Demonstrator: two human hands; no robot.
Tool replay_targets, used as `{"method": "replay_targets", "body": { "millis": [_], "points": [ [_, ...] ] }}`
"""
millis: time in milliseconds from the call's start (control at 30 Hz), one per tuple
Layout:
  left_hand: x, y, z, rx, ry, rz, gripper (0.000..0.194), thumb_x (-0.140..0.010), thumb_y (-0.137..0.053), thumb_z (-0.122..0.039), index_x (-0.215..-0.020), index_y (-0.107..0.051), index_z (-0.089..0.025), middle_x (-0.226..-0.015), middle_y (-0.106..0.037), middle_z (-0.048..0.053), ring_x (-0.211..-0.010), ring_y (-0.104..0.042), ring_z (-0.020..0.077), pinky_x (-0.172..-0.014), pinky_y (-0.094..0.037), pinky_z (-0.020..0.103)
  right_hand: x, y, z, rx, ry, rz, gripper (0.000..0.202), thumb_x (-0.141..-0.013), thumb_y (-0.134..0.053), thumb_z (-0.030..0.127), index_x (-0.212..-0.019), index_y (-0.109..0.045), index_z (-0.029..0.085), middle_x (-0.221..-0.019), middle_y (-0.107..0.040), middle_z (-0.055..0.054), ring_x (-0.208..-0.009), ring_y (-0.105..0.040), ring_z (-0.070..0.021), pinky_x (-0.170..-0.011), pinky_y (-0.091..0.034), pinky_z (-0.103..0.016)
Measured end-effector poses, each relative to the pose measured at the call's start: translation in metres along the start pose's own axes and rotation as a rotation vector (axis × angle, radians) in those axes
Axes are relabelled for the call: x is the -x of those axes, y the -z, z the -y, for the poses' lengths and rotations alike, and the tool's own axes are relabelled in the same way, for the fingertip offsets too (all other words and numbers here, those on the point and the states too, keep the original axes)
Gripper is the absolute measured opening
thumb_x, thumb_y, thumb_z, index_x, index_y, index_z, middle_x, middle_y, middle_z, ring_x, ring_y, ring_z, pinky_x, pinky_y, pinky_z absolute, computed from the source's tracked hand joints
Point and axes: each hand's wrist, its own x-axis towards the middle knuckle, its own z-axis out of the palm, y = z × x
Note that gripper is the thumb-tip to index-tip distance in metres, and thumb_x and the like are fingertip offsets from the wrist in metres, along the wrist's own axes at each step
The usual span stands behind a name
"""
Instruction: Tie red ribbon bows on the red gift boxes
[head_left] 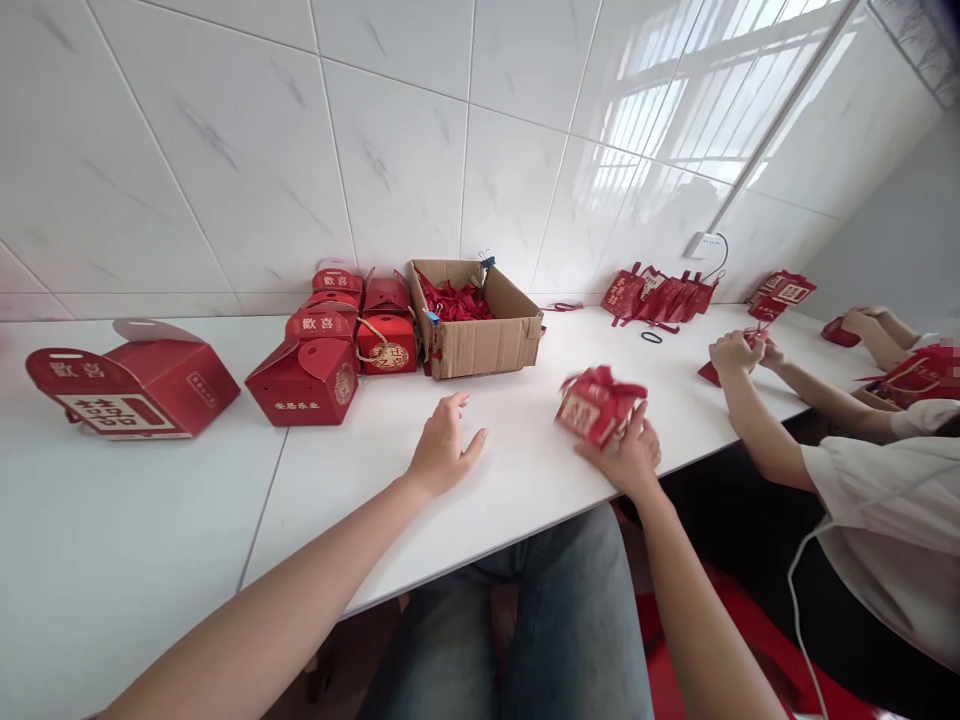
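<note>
My right hand (628,458) grips a small red gift box (589,410) with a red ribbon bow on top, close to the table's front edge. The box is slightly blurred and tilted. Nothing is in my left hand (444,448), which hovers over or rests on the white table (367,500) with its fingers apart. Behind that hand, by the wall, stands an open cardboard box (487,348) filled with red ribbons (454,300).
Red gift boxes (307,385) are grouped left of the cardboard box; a larger red box (169,385) lies farther left. Flat red bags (660,297) lean on the wall, near black scissors (651,337). A co-worker's hands (739,352) work on a red item at right, another person's beyond.
</note>
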Motion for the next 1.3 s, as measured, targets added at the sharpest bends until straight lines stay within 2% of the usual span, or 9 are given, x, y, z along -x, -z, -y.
{"method": "replay_targets", "body": {
  "millis": [33,100,200,533,700,867,1033,1167,1300],
  "points": [
    [0.0,0.001,-0.001,0.006,0.025,0.02,0.049,-0.085,-0.052,-0.035,-0.126,-0.028,-0.021,-0.113,-0.048,0.011,-0.096,-0.055,0.0228,-0.079,-0.049,0.041,-0.012,-0.003,0.0,0.102,-0.054,-0.025,0.123,-0.067,-0.06,0.069,-0.148,0.007,0.005,-0.152,-0.005,-0.029,-0.141,-0.007,-0.0425,-0.11,-0.015,-0.057],
    [-0.001,0.002,-0.002,0.019,0.082,0.068,0.051,-0.084,-0.053,-0.038,-0.125,-0.028,-0.021,-0.115,-0.047,0.011,-0.099,-0.055,0.0241,-0.078,-0.049,0.041,-0.03,-0.008,-0.001,0.24,-0.059,0.088,0.107,-0.076,-0.043,0.073,-0.149,-0.007,0.004,-0.154,-0.007,-0.026,-0.142,-0.006,-0.0391,-0.112,-0.007,-0.055],
    [-0.002,0.003,-0.003,0.036,0.145,0.133,0.052,-0.083,-0.054,-0.04,-0.124,-0.029,-0.02,-0.116,-0.048,0.012,-0.102,-0.054,0.0252,-0.078,-0.049,0.041,-0.037,-0.012,-0.003,0.317,-0.033,0.227,0.091,-0.082,-0.025,0.074,-0.148,-0.022,0.011,-0.154,-0.015,-0.021,-0.143,-0.009,-0.0343,-0.113,-0.008,-0.051],
    [-0.001,0.0,0.0,0.068,0.165,0.16,0.054,-0.08,-0.057,-0.038,-0.123,-0.029,-0.021,-0.114,-0.048,0.011,-0.105,-0.052,0.0251,-0.088,-0.045,0.044,-0.033,-0.011,-0.006,0.341,-0.032,0.223,0.089,-0.082,-0.022,0.074,-0.148,-0.023,0.015,-0.155,-0.014,-0.018,-0.143,-0.01,-0.0322,-0.113,-0.01,-0.049],
    [-0.005,0.01,0.003,-0.075,-0.046,-0.032,0.058,-0.076,-0.061,-0.034,-0.122,-0.029,-0.02,-0.129,-0.032,0.017,-0.123,-0.037,0.0332,-0.097,-0.037,0.052,-0.031,-0.009,-0.006,0.332,-0.02,0.213,0.089,-0.081,-0.023,0.074,-0.148,-0.025,0.014,-0.155,-0.016,-0.019,-0.143,-0.012,-0.0333,-0.113,-0.012,-0.05],
    [-0.023,0.052,0.028,-0.403,-0.095,-0.312,0.06,-0.074,-0.064,-0.03,-0.123,-0.031,-0.02,-0.139,-0.019,0.021,-0.132,-0.022,0.0421,-0.102,-0.023,0.061,-0.028,-0.009,-0.006,0.339,-0.016,0.215,0.089,-0.082,-0.023,0.074,-0.147,-0.026,0.014,-0.155,-0.017,-0.018,-0.143,-0.012,-0.0331,-0.113,-0.013,-0.05],
    [-0.021,0.071,0.067,-0.507,-0.079,-0.272,0.06,-0.074,-0.063,-0.028,-0.125,-0.035,-0.017,-0.139,-0.023,0.022,-0.132,-0.023,0.0422,-0.102,-0.024,0.06,-0.032,-0.006,-0.003,0.39,-0.014,0.23,0.086,-0.083,-0.024,0.071,-0.145,-0.03,0.012,-0.152,-0.023,-0.021,-0.141,-0.019,-0.0354,-0.11,-0.02,-0.052],
    [-0.011,0.063,0.075,-0.452,-0.18,-0.065,0.051,-0.076,-0.059,-0.027,-0.122,-0.039,-0.018,-0.137,-0.032,0.02,-0.129,-0.031,0.0373,-0.102,-0.028,0.058,-0.053,0.018,0.034,0.464,0.056,0.477,0.072,-0.083,-0.043,0.06,-0.133,-0.049,0.009,-0.136,-0.049,-0.021,-0.125,-0.045,-0.0367,-0.099,-0.037,-0.049],
    [-0.009,0.061,0.071,-0.415,-0.2,0.063,0.039,-0.079,-0.054,-0.025,-0.117,-0.043,-0.018,-0.128,-0.043,0.017,-0.12,-0.041,0.032,-0.099,-0.036,0.052,-0.064,0.061,0.113,0.323,0.467,0.192,0.055,-0.085,-0.047,0.051,-0.126,-0.057,0.015,-0.134,-0.053,-0.014,-0.123,-0.047,-0.0337,-0.103,-0.035,-0.049]
  ]
}}
